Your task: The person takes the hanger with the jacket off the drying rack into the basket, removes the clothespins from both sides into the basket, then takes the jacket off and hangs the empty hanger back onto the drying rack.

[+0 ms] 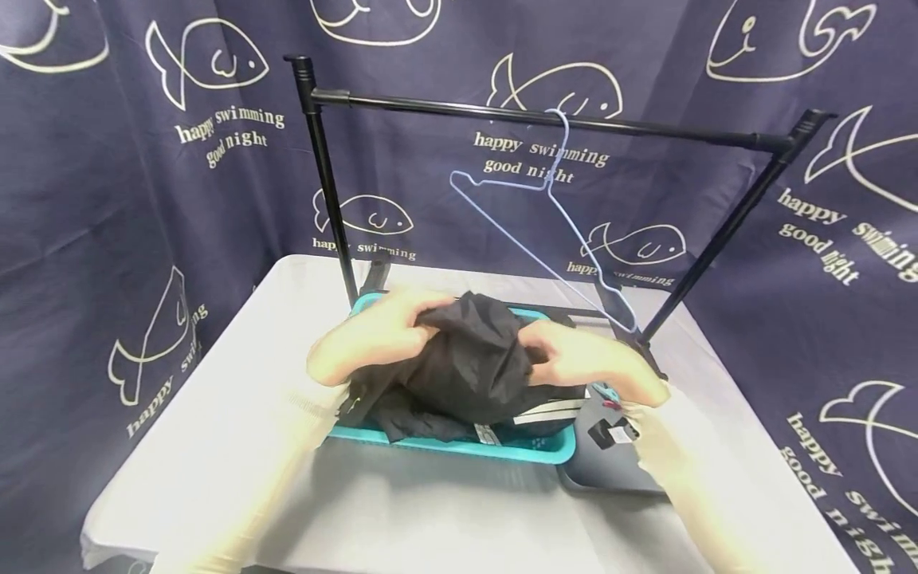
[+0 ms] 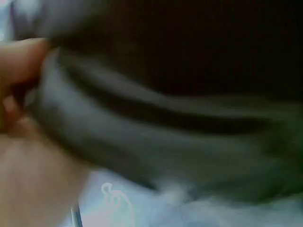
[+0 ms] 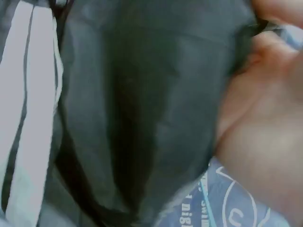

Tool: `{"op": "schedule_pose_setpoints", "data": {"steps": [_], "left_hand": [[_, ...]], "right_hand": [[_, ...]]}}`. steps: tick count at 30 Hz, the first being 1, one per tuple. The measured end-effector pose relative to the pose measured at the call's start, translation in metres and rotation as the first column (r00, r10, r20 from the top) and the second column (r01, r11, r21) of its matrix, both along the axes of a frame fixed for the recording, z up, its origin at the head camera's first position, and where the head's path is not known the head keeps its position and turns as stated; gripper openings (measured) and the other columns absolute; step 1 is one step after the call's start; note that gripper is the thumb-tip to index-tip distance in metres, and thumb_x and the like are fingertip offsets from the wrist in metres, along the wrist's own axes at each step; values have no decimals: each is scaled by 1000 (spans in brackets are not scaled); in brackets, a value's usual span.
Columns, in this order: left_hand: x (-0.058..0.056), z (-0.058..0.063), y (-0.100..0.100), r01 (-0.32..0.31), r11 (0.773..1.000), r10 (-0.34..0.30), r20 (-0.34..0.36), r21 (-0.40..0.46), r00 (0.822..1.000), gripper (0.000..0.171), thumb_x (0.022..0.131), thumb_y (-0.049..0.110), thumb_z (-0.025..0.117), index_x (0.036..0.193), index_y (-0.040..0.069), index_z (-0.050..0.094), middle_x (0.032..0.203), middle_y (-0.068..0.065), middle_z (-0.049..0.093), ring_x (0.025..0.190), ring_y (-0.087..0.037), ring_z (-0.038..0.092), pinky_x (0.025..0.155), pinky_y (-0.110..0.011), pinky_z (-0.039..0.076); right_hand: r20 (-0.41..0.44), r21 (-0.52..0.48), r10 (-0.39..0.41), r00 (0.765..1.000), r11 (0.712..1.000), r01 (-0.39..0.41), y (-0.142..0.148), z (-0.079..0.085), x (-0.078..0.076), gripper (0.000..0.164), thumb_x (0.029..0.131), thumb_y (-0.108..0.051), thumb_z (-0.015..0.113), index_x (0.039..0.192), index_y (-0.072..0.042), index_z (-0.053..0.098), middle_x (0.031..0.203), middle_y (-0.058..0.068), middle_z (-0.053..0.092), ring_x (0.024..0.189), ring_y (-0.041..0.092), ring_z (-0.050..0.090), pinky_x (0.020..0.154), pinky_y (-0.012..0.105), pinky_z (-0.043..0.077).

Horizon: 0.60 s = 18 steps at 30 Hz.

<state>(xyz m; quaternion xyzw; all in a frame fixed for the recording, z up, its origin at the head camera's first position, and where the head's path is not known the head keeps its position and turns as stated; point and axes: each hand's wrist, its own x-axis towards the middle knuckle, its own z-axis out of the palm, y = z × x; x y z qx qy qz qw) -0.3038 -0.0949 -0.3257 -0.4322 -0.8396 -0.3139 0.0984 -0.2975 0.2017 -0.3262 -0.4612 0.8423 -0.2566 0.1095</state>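
A black garment [image 1: 473, 359] is bunched up over a turquoise basket [image 1: 459, 449] in the head view. My left hand [image 1: 373, 331] grips its left side near the top, thumb and fingers around the cloth. On the opposite side, my right hand [image 1: 588, 359] pinches the cloth, with some fingertips hidden in the folds. Blurred dark fabric [image 2: 165, 142] fills the left wrist view beside the thumb. The right wrist view shows the black cloth [image 3: 156, 109] held up close, with white stripes [image 3: 33, 109] along its left. More dark clothing [image 1: 430, 422] lies in the basket underneath.
Behind the basket stands a black rack [image 1: 445, 105], with a light blue hanger [image 1: 502, 229] on its bar. A grey tray [image 1: 610, 478] holding small items sits right of the basket on the white table [image 1: 215, 383]. A dark fish-print curtain [image 1: 237, 183] surrounds the table.
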Motion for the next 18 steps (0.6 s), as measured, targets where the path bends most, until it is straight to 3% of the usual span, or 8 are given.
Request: {"op": "schedule_pose_setpoints", "data": {"steps": [3,6,9,13,16,18], "left_hand": [[-7,-13,9,-93,971,97,6,-220,995,21,87,-5,57,88,15,64,81,2,59,81,-19,54,80,-36,47],[-14,-27,18,-160,899,190,35,-409,981,17,89,-3,61,83,13,64,83,-1,63,80,-21,56,81,-39,49],[-16,-37,23,-152,823,268,139,-547,953,13,92,1,63,86,12,66,90,-3,67,83,-23,58,84,-41,50],[-13,-44,20,-70,747,323,268,-662,908,11,96,5,61,95,12,68,97,-5,68,87,-24,59,85,-40,50],[-11,-45,16,-19,724,322,313,-690,893,11,97,9,60,102,13,68,100,-5,68,89,-24,59,85,-40,49],[-9,-45,10,-8,743,292,313,-670,904,11,97,12,61,106,15,67,103,-4,67,92,-23,59,88,-40,48]], "right_hand": [[-72,247,-111,991,961,126,-12,-3,-3,11,91,-18,68,101,-17,72,87,-7,63,80,13,55,79,34,48],[-97,371,-186,978,905,209,-18,-9,-6,13,95,-19,64,106,-15,71,87,-4,64,80,16,56,80,38,48],[-80,426,-221,972,874,234,-21,-17,-8,15,98,-19,64,111,-16,70,92,-3,65,83,18,57,83,39,48],[-42,467,-217,975,858,211,-21,-26,-7,14,99,-21,64,111,-16,70,93,-3,64,81,17,56,81,38,47],[-46,448,-205,978,870,203,-18,-30,-6,9,99,-22,65,106,-18,69,88,-4,61,78,15,54,78,36,46],[-76,397,-193,978,894,207,-14,-29,-3,4,99,-21,66,101,-19,68,85,-6,59,76,13,53,75,35,46]]}}
